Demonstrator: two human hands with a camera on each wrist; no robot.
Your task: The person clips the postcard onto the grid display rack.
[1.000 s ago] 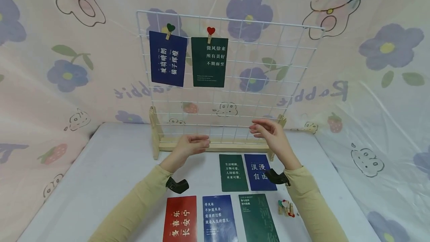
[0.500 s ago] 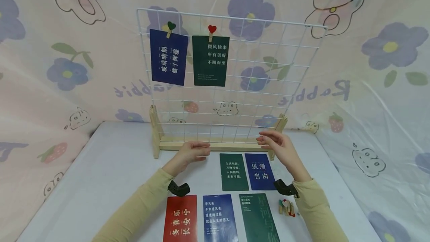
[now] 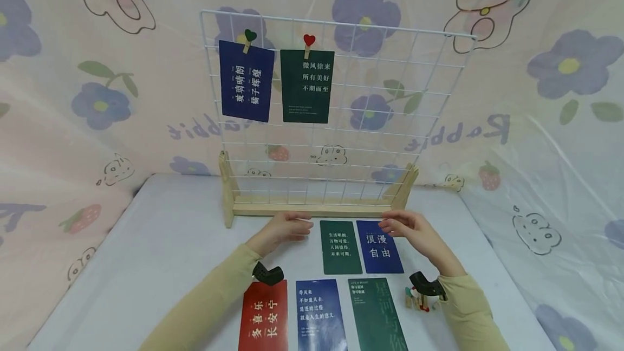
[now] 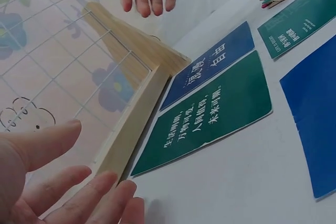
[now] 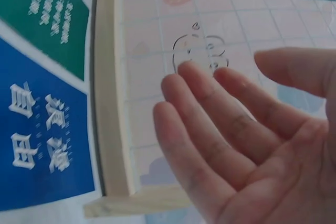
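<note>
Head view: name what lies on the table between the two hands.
In the head view, the small green card and the blue card lie side by side between the left hand and the right hand, just before the wooden base.

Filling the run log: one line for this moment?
left hand: open, empty | right hand: open, empty, over blue card | grid: two cards clipped

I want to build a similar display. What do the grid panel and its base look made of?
The grid panel looks like thin metal wire with a white coating, though plastic can't be ruled out. Its base looks like pale, unpainted wood, with faint grain in the left wrist view.
</note>
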